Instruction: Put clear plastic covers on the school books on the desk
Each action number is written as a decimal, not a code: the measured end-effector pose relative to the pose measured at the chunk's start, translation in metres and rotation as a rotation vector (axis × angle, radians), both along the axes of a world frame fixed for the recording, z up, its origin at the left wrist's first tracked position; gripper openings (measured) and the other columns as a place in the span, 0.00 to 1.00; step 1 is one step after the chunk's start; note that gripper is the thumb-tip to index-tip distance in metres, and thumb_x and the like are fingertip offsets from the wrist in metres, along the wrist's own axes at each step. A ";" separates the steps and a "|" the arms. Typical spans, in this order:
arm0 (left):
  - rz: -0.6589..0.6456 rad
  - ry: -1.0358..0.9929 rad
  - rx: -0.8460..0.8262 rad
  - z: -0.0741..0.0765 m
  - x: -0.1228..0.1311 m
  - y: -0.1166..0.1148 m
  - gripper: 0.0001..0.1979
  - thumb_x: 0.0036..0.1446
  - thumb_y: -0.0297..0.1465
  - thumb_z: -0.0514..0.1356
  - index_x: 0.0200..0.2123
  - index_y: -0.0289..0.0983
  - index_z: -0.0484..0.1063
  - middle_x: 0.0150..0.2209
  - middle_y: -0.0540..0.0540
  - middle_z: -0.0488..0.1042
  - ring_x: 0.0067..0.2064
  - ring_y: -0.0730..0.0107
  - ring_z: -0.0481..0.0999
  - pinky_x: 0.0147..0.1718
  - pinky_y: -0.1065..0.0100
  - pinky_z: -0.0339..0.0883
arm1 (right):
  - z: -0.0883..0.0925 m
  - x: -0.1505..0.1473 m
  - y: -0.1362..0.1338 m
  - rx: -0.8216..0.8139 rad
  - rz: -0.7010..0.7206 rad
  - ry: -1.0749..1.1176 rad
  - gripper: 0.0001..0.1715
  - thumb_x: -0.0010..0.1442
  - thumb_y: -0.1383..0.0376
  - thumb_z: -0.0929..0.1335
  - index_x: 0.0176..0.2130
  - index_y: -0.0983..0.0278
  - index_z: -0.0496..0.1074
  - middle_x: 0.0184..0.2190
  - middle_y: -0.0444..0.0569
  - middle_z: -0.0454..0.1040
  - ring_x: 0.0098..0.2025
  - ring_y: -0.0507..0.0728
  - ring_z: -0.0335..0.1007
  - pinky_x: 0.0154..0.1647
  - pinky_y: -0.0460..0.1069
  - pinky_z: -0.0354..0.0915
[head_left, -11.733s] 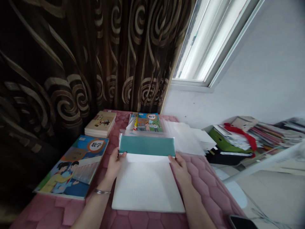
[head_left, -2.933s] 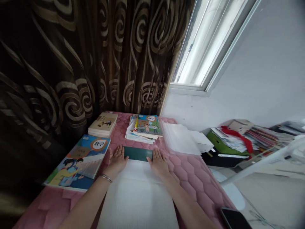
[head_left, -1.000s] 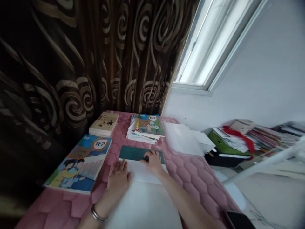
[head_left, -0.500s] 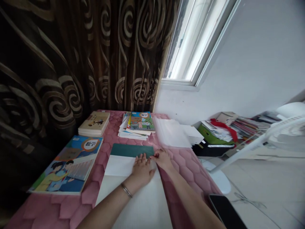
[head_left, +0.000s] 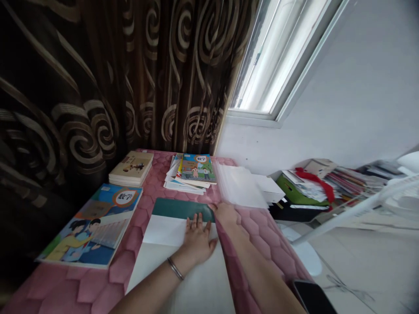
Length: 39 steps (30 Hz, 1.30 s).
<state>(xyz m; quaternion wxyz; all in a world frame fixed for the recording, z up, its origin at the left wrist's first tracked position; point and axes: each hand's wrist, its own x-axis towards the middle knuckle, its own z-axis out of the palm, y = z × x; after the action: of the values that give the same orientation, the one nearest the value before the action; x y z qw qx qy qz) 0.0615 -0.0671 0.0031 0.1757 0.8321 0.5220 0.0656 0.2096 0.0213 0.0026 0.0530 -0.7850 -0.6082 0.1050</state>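
A long pale sheet (head_left: 183,279) lies lengthwise in front of me, with a white folded strip (head_left: 163,231) across it. Beyond the strip shows a dark green cover (head_left: 176,209). My left hand (head_left: 198,240) is open and lies flat, palm down, its fingertips reaching onto the green cover. At the far right corner of that cover, my right hand (head_left: 225,214) has its fingers bent and closed on the edge; its thumb is hidden.
Math textbooks (head_left: 94,226) lie left, below a stack of tan books (head_left: 132,168). More books and papers (head_left: 198,169) lie at the back, beside clear plastic sleeves (head_left: 240,185) and a white box (head_left: 270,187). A phone (head_left: 312,296) sits near right; a white fan (head_left: 347,209) stands beyond the pink table (head_left: 88,285).
My right hand has slid slightly away from me to the cover's far corner. My left hand stays flat, its fingers a little more spread. The view has shifted slightly.
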 end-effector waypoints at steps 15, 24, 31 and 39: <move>0.003 -0.008 0.034 -0.003 0.001 0.000 0.33 0.61 0.46 0.48 0.63 0.32 0.60 0.68 0.31 0.48 0.69 0.43 0.46 0.64 0.43 0.38 | 0.007 -0.010 -0.011 0.051 0.062 -0.054 0.21 0.65 0.54 0.63 0.43 0.67 0.76 0.40 0.62 0.79 0.43 0.65 0.76 0.39 0.53 0.67; 0.107 0.014 0.110 0.000 -0.030 0.037 0.27 0.59 0.28 0.50 0.60 0.23 0.58 0.60 0.29 0.65 0.62 0.57 0.64 0.61 0.57 0.54 | -0.022 -0.031 -0.036 0.179 0.572 0.005 0.28 0.67 0.64 0.56 0.63 0.71 0.61 0.65 0.57 0.57 0.67 0.59 0.50 0.67 0.56 0.48; 0.261 0.214 0.250 -0.015 -0.105 0.060 0.24 0.63 0.32 0.50 0.59 0.25 0.61 0.63 0.28 0.60 0.65 0.53 0.59 0.64 0.45 0.42 | -0.023 -0.033 -0.035 0.058 0.559 -0.096 0.33 0.69 0.58 0.52 0.66 0.72 0.54 0.68 0.56 0.49 0.70 0.60 0.43 0.69 0.59 0.43; 0.407 0.334 0.208 0.004 -0.125 0.053 0.27 0.61 0.34 0.54 0.58 0.21 0.62 0.60 0.22 0.63 0.63 0.47 0.62 0.63 0.48 0.45 | -0.005 -0.042 -0.036 0.082 0.537 -0.122 0.29 0.68 0.58 0.55 0.62 0.68 0.62 0.65 0.60 0.58 0.66 0.64 0.52 0.66 0.62 0.44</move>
<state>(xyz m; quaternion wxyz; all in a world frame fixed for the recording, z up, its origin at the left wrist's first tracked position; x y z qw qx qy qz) -0.0637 -0.0137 0.0070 -0.0161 0.7229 0.6907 0.0147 0.1673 -0.0144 -0.0023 0.0184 -0.5977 -0.8004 0.0429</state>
